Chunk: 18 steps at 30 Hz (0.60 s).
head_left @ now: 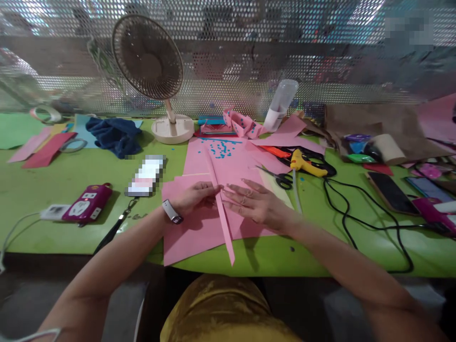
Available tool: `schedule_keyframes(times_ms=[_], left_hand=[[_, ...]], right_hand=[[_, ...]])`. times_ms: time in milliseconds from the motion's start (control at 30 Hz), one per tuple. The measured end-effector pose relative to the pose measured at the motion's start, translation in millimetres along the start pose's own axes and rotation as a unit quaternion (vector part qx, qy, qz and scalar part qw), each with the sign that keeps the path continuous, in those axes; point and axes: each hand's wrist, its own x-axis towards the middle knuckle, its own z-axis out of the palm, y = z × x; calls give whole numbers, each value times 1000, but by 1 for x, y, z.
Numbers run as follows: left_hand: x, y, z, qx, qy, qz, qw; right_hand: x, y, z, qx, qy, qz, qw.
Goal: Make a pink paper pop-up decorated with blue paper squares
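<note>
A long, narrow pink paper strip (224, 223) runs lengthwise in front of me, its pointed near end reaching past the sheets toward the table edge. My left hand (199, 197) pinches this strip near its middle between thumb and fingers. Just right of it, my right hand (254, 204) has its fingers stretched and spread, fingertips close to the strip; whether they touch it I cannot tell. Beneath both hands lie pink paper sheets (185, 242). Small blue paper dots (223, 151) are scattered on the far sheet. Black-handled scissors (284, 180) rest right of the sheets.
A yellow glue gun (308, 164) lies at right, with black cable (344, 213) looping nearby. A folded pink dotted paper piece (244, 124), a fan (173, 129) and a tilted clear bottle (281, 104) stand behind. Left are a phone (146, 175) and purple power strip (87, 204).
</note>
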Motion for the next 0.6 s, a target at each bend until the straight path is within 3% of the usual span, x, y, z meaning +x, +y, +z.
schedule_keyframes(times_ms=[600], left_hand=[[-2,-2,5,27,-23,40,999]], right_hand=[[6,-16,4,-38,78,-46,995]])
